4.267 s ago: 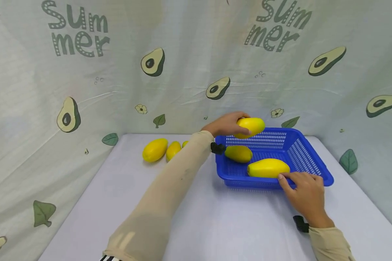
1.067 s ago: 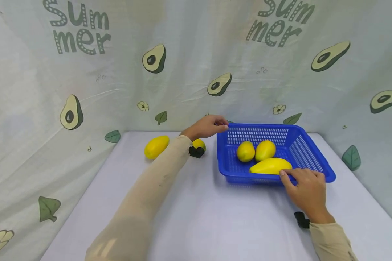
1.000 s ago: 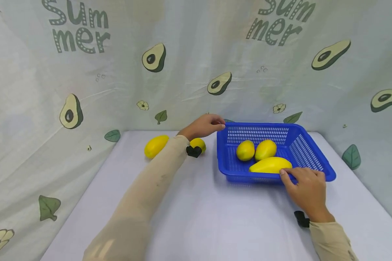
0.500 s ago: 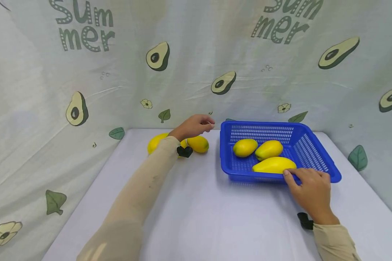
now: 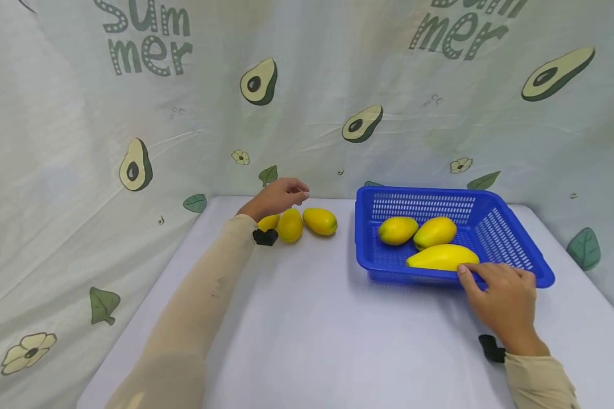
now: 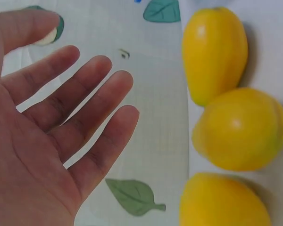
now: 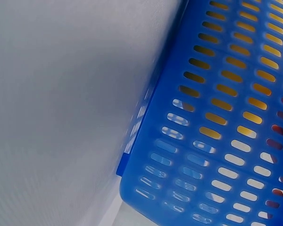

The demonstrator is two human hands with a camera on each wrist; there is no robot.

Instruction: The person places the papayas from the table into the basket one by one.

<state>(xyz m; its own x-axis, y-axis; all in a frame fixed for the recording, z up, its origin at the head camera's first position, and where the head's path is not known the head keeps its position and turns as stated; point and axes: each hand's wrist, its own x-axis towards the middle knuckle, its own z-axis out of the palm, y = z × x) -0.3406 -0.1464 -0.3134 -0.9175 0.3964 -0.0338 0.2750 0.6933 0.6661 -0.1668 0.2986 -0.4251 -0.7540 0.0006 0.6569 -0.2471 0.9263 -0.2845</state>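
My left hand hovers above the back left of the table, its fingers spread and holding nothing; in the left wrist view the palm shows bare. Beside it are several yellow fruits shaped like small papayas: the right one, the middle one and a left one partly hidden by the wrist. My right hand grips the front rim of a blue slotted plastic basket. Inside lie a long yellow fruit at the front and two shorter ones behind it.
A white cloth covers the table. Right behind it hangs a pale curtain printed with avocados and leaves. The basket stands at the table's back right, its slotted wall close up in the right wrist view.
The left hand let go of a yellow fruit in the basket and moved back left over the loose fruits. The right hand stays on the rim. The head view has shifted slightly left.
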